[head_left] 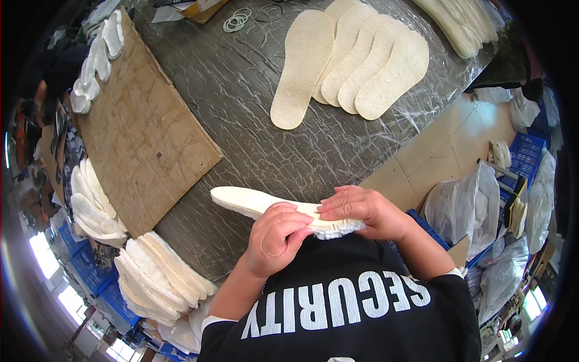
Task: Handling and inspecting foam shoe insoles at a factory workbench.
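Observation:
A cream insole [244, 199] with white fleece on its underside is held close to my body, its narrow end pointing left over the table. My left hand [274, 236] grips it near the middle, thumb and fingers pinched on the edge. Over the wide end lies my right hand [365, 211], its fingers bent across the top face and curled round the edge. White fluff shows below the insole between the two hands. Farther off, several cream insoles [307, 66] lie fanned out flat on the table.
A dark, film-covered table [241, 108] carries a brown board [142, 127] at left. Fleece insoles are stacked [160, 274] at the near left, with another pile [93, 202] beyond. Rubber bands [237, 20] lie at the far edge. Plastic bags [461, 205] and a blue crate [525, 154] stand right.

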A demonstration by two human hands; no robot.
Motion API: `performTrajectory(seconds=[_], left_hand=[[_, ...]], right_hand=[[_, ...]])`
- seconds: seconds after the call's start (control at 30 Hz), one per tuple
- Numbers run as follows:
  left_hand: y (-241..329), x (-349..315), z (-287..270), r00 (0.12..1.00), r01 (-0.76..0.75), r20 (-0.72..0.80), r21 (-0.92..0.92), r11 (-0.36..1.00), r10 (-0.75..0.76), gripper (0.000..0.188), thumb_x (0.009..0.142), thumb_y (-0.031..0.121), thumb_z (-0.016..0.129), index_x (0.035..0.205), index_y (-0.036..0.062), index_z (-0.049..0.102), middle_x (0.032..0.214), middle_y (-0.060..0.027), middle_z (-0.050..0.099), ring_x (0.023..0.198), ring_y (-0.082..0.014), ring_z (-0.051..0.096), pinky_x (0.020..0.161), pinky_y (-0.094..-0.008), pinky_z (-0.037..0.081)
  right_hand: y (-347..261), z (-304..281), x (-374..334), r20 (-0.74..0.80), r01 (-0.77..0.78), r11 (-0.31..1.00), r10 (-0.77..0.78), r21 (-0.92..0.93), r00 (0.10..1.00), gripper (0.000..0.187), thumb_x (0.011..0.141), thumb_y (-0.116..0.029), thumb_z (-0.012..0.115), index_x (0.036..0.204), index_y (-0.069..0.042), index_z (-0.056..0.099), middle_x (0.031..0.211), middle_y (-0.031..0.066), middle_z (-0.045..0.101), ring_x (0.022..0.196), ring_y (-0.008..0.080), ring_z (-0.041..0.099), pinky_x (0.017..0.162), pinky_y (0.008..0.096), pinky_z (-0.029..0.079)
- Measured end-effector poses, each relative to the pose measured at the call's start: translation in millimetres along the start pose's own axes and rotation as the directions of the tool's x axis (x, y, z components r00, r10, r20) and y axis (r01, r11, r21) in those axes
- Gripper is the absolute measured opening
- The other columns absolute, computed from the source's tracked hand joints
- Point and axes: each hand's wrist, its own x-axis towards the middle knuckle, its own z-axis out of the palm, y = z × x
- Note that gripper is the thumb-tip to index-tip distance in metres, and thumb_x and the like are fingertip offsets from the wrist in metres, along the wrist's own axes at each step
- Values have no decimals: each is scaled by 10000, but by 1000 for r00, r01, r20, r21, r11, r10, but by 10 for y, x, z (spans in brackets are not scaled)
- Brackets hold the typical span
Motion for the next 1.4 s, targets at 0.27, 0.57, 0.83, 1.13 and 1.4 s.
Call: performTrajectory(seconds=[0.27, 0.57, 0.83, 1.13, 1.4], left_hand=[[-178, -66, 260, 994, -45, -95, 113, 993, 56, 407, 725, 8, 804, 1021, 48, 528, 869, -94, 689, 785, -269, 673, 824, -432, 552], [-202, -66, -93, 995, 86, 20, 367, 926, -100, 522, 637, 271, 861, 1011, 118, 531, 1088, -84, 678, 1025, -266, 649, 1031, -499, 345], [-182, -113, -2, 999, 44, -14, 417, 908, -42, 324, 669, 119, 823, 856, 120, 558, 1013, -54, 684, 972, -240, 657, 1026, -501, 339], [-303, -118, 56, 994, 63, -108, 350, 934, -27, 304, 687, 12, 775, 865, 110, 549, 970, -50, 684, 890, -228, 655, 982, -497, 381], [-317, -130, 71, 984, 97, -169, 292, 952, -49, 308, 699, -9, 770, 891, 114, 563, 932, -32, 685, 857, -218, 661, 983, -478, 381]], right_hand=[[-95, 96, 19, -123, -144, 812, 90, -566, 988, 424, 651, -104, 749, 1071, -133, 693, 1072, 33, 703, 1028, 218, 650, 924, 443, 464], [62, 135, 26, -227, -148, 833, 28, -532, 973, 397, 619, 13, 684, 993, -118, 706, 977, 27, 721, 924, 210, 681, 865, 404, 496], [14, 79, 97, -210, -151, 844, 47, -515, 977, 329, 656, -55, 720, 977, -121, 692, 942, 31, 707, 909, 210, 661, 872, 388, 476], [-148, 186, 366, -187, -184, 693, 72, -697, 980, 381, 659, -246, 783, 1003, -138, 659, 927, -7, 683, 958, 186, 629, 923, 460, 417], [-89, 280, 472, -166, -131, 703, 19, -699, 986, 246, 651, -250, 769, 861, -152, 688, 761, -42, 635, 798, 158, 620, 799, 373, 427]])
